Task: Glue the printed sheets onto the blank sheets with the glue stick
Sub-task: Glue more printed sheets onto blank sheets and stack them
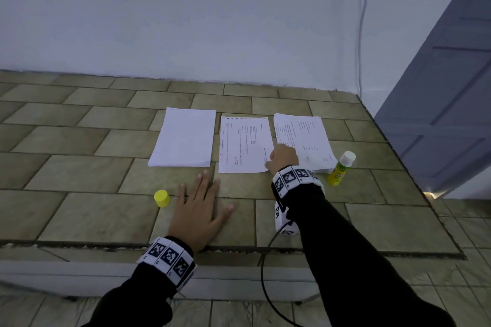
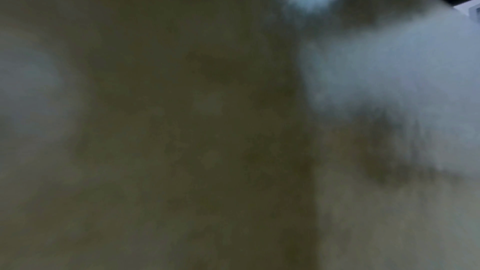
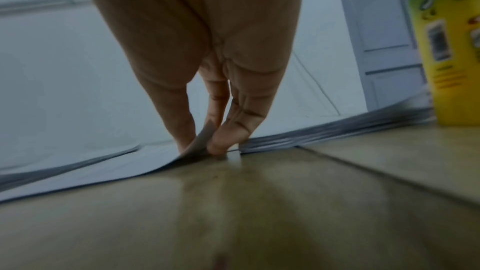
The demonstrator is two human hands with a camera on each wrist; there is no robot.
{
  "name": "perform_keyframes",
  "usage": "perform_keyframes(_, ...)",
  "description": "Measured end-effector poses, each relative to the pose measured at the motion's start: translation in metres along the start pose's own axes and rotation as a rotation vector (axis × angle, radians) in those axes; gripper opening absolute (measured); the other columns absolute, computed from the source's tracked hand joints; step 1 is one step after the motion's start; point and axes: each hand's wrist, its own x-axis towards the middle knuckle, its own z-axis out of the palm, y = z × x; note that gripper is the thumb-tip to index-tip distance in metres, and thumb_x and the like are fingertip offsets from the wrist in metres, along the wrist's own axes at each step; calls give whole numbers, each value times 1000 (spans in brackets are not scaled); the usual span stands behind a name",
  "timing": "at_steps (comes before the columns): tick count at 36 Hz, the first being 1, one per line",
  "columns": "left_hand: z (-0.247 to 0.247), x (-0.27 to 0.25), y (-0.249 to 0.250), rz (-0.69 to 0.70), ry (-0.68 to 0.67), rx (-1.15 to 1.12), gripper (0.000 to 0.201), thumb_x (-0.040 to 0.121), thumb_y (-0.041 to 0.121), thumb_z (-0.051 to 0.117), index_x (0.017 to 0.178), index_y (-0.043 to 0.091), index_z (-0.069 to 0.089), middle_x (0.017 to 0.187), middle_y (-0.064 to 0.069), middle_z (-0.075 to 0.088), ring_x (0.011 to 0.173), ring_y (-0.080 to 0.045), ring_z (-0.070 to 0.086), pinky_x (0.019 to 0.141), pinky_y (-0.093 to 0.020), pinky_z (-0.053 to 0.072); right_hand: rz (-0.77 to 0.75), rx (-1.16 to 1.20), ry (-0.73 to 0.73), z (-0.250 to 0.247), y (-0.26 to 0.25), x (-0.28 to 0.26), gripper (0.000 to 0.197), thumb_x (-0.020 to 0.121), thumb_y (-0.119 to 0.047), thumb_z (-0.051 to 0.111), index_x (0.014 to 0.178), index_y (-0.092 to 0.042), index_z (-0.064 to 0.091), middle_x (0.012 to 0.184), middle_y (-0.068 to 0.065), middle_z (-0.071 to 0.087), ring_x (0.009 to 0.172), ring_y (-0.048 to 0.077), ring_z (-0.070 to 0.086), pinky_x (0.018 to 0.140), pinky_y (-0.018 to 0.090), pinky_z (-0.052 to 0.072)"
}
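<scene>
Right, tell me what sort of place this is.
Probably a plain room at home, with a tiled counter used as a makeshift craft desk: bare white wall behind it, a panelled door at the right, tiled floor below.

No text is legible. The single printed sheet (image 1: pixel 245 144) and the printed stack (image 1: pixel 303 138) carry lines of print too small to read. The glue stick (image 1: pixel 341 169) label shows green lettering and blurred panels, unreadable. The wristbands (image 1: pixel 293 178) bear black-and-white square marker patterns only.
</scene>
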Motion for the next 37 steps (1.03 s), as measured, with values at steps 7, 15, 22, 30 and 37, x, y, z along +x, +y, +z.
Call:
perform_keyframes(7, 1, -1, 0, -4, 18, -12, 110, 71, 81, -25, 156, 23, 16, 164, 0, -4, 150, -13, -9, 121, -47, -5, -44, -206, -31, 4, -7, 1, 15, 95, -12, 55, 106, -2, 57, 119, 19, 58, 103, 30, 62, 73, 30, 45)
perform_keyframes(15, 1, -3, -6, 49, 59, -148, 99, 79, 81, -10, 154, 26, 23, 163, 6, -3, 145, -4, -16, 121, -44, -7, -97, -175, 30, -13, -6, -16, 33, 101, -28, 39, 122, -9, 58, 129, 16, 51, 107, 31, 58, 88, 37, 49)
perform_keyframes(22, -54, -16, 9, 203, 107, -379, 97, 79, 87, 8, 142, 25, 47, 152, 7, 39, 143, -4, 24, 120, -36, 18, -343, 178, 432, -61, 14, -57, 18, 96, -27, 51, 100, -16, 65, 94, 2, 61, 81, 15, 56, 69, 26, 41)
perform_keyframes(30, -138, 16, 5, 23, 155, -507, 52, 94, 55, 43, 134, 23, 56, 135, 9, 56, 123, -10, 50, 95, -24, 38, -344, 257, 884, -77, 68, -64, 35, 81, -23, 68, 113, -13, 58, 115, 7, 57, 107, 24, 51, 91, 32, 42)
perform_keyframes(37, -123, 96, -38, -358, -155, 34, 67, 98, 61, 36, 135, 7, 48, 134, -12, 56, 119, -30, 54, 91, -36, 42, 89, 524, 483, -73, 105, -64, 85, 78, -30, 78, 142, -2, 30, 140, 15, 41, 126, 30, 43, 96, 36, 37)
